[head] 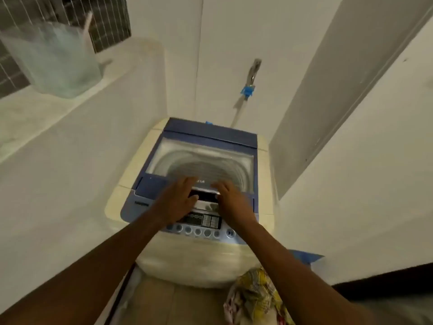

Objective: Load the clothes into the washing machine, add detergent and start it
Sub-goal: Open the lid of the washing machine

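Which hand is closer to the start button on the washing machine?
Right. The right hand is directly behind the start button, farther up the panel; the left hand is farther away, up and to its left.

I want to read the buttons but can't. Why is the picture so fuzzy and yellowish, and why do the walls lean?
Head view: blur smears the control panel, the left hand and the right hand; head view: dim warm light tints the white walls yellowish; head view: the wide-angle lens makes straight wall edges lean outward.

head view, looking steeply down
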